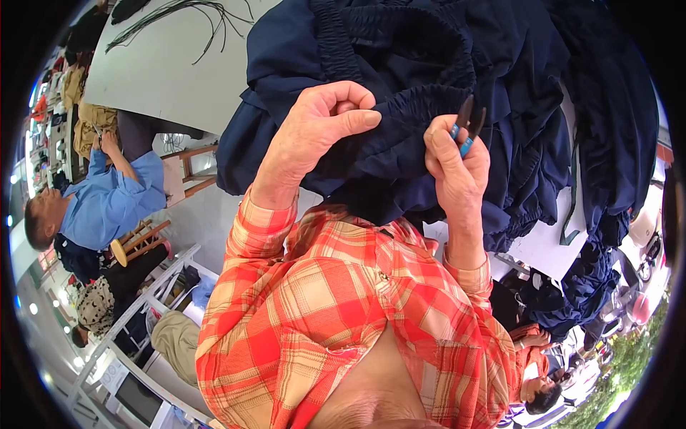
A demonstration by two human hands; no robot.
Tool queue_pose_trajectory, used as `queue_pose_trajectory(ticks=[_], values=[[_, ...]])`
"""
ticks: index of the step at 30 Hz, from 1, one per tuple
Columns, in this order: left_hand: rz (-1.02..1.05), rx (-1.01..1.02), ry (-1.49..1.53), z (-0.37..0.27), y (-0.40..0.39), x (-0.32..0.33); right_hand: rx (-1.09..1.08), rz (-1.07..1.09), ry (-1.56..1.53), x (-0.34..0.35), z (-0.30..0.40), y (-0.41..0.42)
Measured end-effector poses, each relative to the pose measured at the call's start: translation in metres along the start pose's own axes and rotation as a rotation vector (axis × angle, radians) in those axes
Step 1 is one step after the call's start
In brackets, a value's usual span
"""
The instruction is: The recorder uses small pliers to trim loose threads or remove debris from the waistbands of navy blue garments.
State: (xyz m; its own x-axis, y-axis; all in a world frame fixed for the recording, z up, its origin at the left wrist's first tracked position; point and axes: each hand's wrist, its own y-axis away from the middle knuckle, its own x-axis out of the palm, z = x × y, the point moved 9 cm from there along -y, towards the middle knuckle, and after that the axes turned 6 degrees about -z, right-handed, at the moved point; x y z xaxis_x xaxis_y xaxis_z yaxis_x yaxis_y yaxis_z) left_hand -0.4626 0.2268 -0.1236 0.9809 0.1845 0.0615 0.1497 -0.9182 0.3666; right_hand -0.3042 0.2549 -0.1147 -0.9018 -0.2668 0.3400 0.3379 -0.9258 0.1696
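A heap of navy blue fabric garments with gathered elastic waistbands (439,104) lies in front of me. My left hand (329,118) is over the near part of the heap, its fingers curled and the thumb drawn up to them. Nothing shows between those fingertips; a fine thread there would be too small to see. In my right hand (458,155) is a pair of thread snips (467,128) with blue grips and dark blades. The blades point away from me, slightly apart, in front of a gathered waistband. Whether either hand touches the cloth is unclear.
Dark cords (177,21) lie on the pale tabletop (161,75). At left, a person in a blue shirt (115,198) sits near a wooden stool (136,241). A white metal frame (123,327) stands behind me. More navy cloth (581,284) hangs at right, near another person (536,370).
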Motion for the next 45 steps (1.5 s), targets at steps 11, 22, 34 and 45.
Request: queue_pose_trajectory(ticks=[11, 22, 34, 45], values=[[-0.158, 0.449, -0.445, -0.013, 0.030, 0.015, -0.106, 0.318, -0.440, 0.011, 0.041, 0.068], [-0.138, 1.259, -0.861, -0.005, 0.155, 0.103, -0.053, -0.294, 0.440, -0.067, 0.019, 0.138], [0.130, 1.090, -0.772, 0.028, 0.190, 0.139, 0.109, -0.395, -0.081, -0.074, -0.034, 0.164], [-0.079, 0.920, -0.655, 0.027, 0.149, 0.131, 0.063, -0.313, -0.293, -0.080, -0.049, 0.151]])
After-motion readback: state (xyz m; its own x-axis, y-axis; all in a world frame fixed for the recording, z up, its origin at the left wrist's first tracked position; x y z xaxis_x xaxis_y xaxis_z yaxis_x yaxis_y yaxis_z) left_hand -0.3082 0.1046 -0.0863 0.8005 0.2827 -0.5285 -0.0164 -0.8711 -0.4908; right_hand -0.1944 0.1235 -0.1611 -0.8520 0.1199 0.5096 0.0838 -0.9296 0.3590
